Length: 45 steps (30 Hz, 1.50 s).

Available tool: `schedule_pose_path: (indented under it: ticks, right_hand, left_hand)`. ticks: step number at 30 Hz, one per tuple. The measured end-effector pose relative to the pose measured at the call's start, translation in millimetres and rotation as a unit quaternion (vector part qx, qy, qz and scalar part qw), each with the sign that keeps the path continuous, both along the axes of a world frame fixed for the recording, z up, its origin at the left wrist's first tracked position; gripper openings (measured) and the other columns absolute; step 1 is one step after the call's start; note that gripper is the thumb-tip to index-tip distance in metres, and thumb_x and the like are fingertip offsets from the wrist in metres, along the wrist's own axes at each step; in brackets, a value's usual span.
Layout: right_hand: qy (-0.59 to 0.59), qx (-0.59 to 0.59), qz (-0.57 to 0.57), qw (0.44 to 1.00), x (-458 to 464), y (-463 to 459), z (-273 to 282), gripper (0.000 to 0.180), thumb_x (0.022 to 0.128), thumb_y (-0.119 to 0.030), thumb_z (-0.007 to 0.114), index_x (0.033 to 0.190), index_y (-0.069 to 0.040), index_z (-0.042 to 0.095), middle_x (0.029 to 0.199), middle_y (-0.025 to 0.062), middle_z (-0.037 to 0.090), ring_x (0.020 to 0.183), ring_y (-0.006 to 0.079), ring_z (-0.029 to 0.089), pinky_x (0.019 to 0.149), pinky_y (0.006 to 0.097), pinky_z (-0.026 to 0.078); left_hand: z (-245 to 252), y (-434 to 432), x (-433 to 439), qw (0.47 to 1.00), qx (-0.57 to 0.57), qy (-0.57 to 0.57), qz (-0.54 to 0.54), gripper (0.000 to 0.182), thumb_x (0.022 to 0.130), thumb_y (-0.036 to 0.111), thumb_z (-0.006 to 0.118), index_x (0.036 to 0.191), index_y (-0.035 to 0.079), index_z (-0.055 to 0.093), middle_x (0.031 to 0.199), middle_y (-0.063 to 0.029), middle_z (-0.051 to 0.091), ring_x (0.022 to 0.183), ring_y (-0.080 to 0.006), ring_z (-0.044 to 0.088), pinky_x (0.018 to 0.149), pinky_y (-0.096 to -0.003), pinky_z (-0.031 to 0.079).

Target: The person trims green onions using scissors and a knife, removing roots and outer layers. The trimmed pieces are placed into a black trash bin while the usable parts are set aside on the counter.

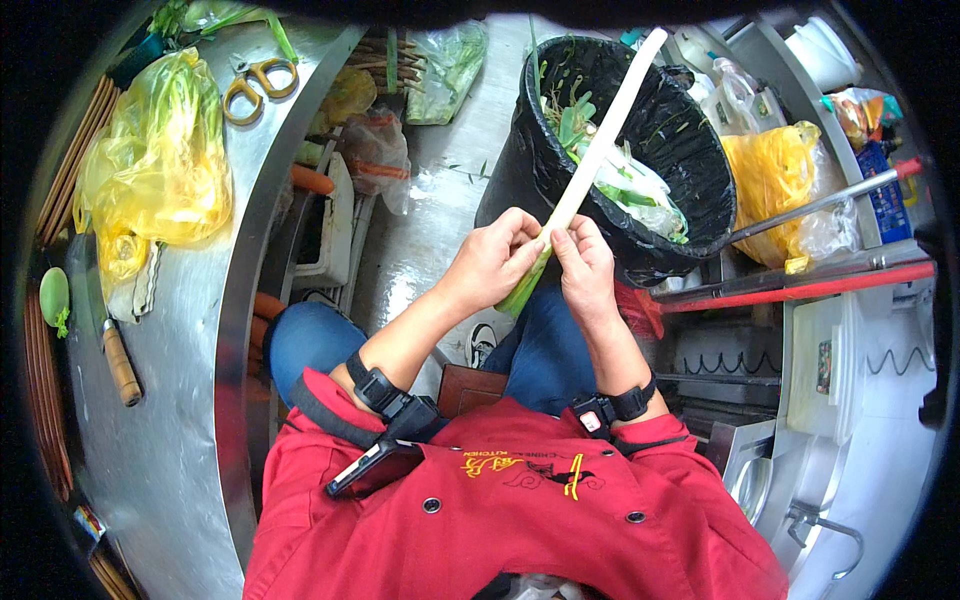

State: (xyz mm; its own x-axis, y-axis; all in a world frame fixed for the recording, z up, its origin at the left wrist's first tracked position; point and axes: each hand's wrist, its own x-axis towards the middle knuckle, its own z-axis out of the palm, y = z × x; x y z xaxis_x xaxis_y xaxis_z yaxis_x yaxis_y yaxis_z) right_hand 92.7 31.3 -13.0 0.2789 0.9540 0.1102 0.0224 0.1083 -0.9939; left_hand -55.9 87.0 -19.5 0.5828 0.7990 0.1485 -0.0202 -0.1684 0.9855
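A long leek or large green onion (600, 142) slants across my lap, its white shaft reaching up over the bin and its green end pointing down toward my knees. My left hand (495, 259) pinches it near where white turns green. Close beside, my right hand (581, 259) grips the same stalk between thumb and fingers. Beyond the hands stands a round bin lined with a black plastic bag (667, 135). Inside lie vegetable trimmings (574, 116) and a pale plastic bag with green scraps (637, 187).
On the steel counter (172, 450) at left are a yellow bag of green vegetables (165, 157), scissors (259, 88) and a wooden-handled knife (121, 364). A metal pole with a red tip (825, 202) and a red bar (810, 289) run along the right. Bagged greens (448, 71) lie on the floor.
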Motion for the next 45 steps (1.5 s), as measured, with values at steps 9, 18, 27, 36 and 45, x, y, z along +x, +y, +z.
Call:
schedule_pose_path:
  ticks: [9,18,27,36,45]
  right_hand:
    - [0.041,-0.032,-0.007,0.999,4,-5,-12,0.022,0.099,-0.014,0.052,0.113,0.003,0.053,0.094,0.0044,0.062,0.082,0.0073,0.057,0.074,0.0220,0.047]
    - [0.076,-0.027,0.000,0.997,3,-7,-17,0.024,0.099,-0.017,0.052,0.114,0.001,0.052,0.095,0.0037,0.061,0.082,0.0082,0.058,0.074,0.0226,0.048]
    - [0.114,-0.044,0.012,0.992,-1,-7,-18,0.026,0.100,-0.019,0.051,0.118,-0.001,0.051,0.096,0.0027,0.061,0.081,0.0071,0.058,0.072,0.0216,0.048]
    - [0.158,-0.046,0.003,0.986,-7,-5,-19,0.025,0.101,-0.015,0.048,0.120,0.001,0.051,0.098,0.0040,0.061,0.083,0.0075,0.058,0.074,0.0211,0.049]
    - [0.180,-0.061,0.015,0.982,-5,-4,-21,0.028,0.101,-0.017,0.047,0.123,0.001,0.049,0.102,0.0057,0.061,0.087,0.0092,0.059,0.076,0.0221,0.050]
  left_hand:
    - [-8,-1,1,0.999,-0.008,-0.032,-0.028,0.020,0.086,-0.002,0.054,0.106,-0.002,0.055,0.088,-0.0040,0.064,0.079,-0.0067,0.060,0.069,-0.0221,0.050]
    - [-4,-4,0,0.998,-0.028,-0.037,-0.032,0.018,0.086,0.002,0.061,0.103,-0.003,0.057,0.082,-0.0040,0.065,0.074,-0.0056,0.060,0.066,-0.0217,0.050]
    - [-3,-4,-1,1.000,0.012,0.007,0.002,0.017,0.083,0.004,0.065,0.098,-0.003,0.059,0.077,-0.0068,0.068,0.071,-0.0065,0.062,0.063,-0.0233,0.051]
    - [-4,-4,0,0.999,0.030,0.030,0.024,0.018,0.083,0.006,0.067,0.098,-0.003,0.062,0.076,-0.0068,0.069,0.069,-0.0066,0.063,0.063,-0.0241,0.052]
    - [-4,-5,2,1.000,-0.005,0.010,0.023,0.018,0.086,0.008,0.065,0.101,-0.003,0.063,0.079,-0.0077,0.069,0.070,-0.0075,0.063,0.062,-0.0248,0.052]
